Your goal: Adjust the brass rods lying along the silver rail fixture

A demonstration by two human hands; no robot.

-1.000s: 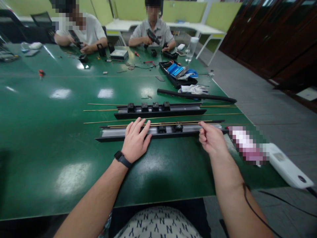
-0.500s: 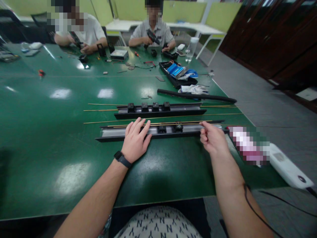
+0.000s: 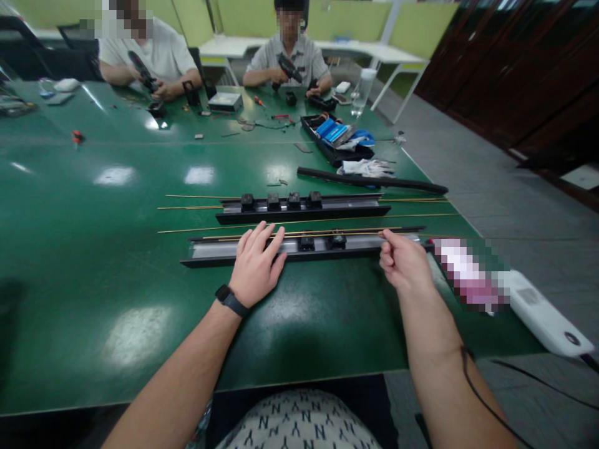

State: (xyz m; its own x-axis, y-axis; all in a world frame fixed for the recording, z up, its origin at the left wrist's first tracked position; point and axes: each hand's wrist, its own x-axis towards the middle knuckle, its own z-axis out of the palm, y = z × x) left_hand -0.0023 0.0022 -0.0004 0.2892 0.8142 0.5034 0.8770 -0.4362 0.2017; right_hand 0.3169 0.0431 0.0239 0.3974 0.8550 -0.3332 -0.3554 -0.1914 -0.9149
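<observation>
A long black-edged metal rail point(image 3: 213, 251) lies crosswise in front of me. Two small black blocks point(image 3: 337, 241) sit in its channel, with thin brass rods along its far side. My left hand point(image 3: 256, 262) rests over the rail left of the blocks, fingers spread and lying flat. At the right part of the rail, my right hand point(image 3: 406, 259) is closed in a pinch on a thin brass rod point(image 3: 358, 231). Behind stands a second rail point(image 3: 304, 216) carrying several black blocks, and a loose brass rod point(image 3: 206, 228) lies between the rails.
A black strip point(image 3: 397, 183), white gloves point(image 3: 367, 168) and a black tray point(image 3: 322, 146) lie behind on the green table point(image 3: 140, 268). A white power strip point(image 3: 547, 312) is at the right edge. Two people sit opposite, one holding a power drill point(image 3: 290, 68).
My right hand has shifted very slightly to the right with its pinch kept. My left hand stays in place. Across the table, the person at left has moved a little leftward.
</observation>
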